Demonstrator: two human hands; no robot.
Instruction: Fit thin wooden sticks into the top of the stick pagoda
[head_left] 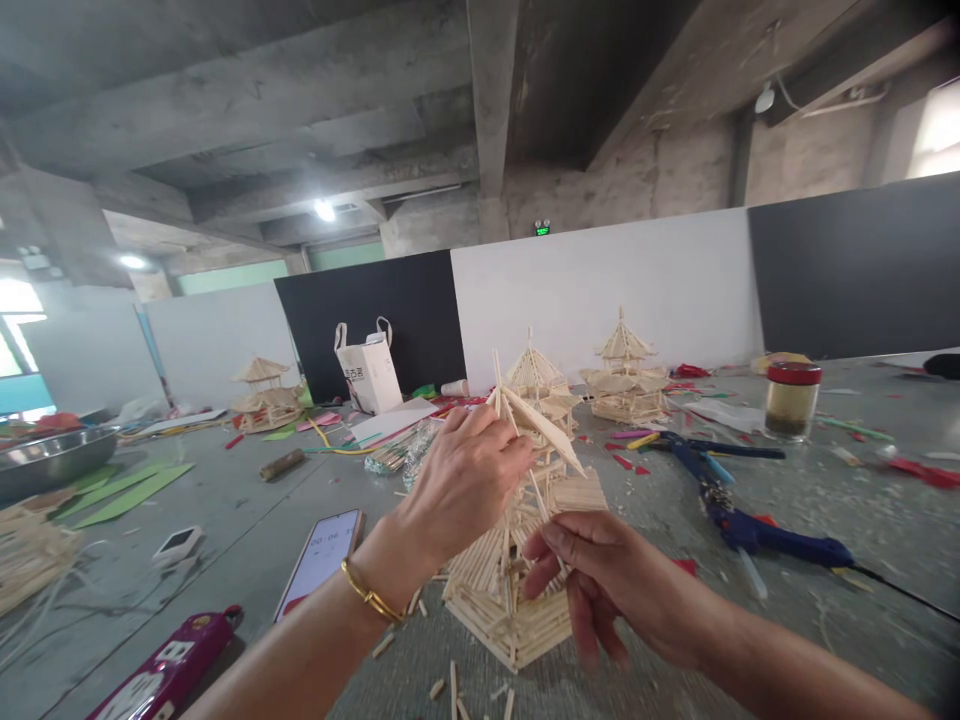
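Observation:
A pagoda model of thin wooden sticks stands on the grey table, with a tiered base and a partly covered pointed roof. My left hand, with a gold bracelet on the wrist, is closed around the left side of the model's roof; its fingertips are partly hidden. My right hand is in front of the model's right side, thumb and forefinger pinched on a thin stick that slants up toward the roof. The other right fingers hang loosely curled and slightly blurred.
Finished stick pagodas stand behind. A blue glue gun and a red-lidded jar are at right. A phone, a purple power strip and a metal bowl are at left. Stick scraps lie in front.

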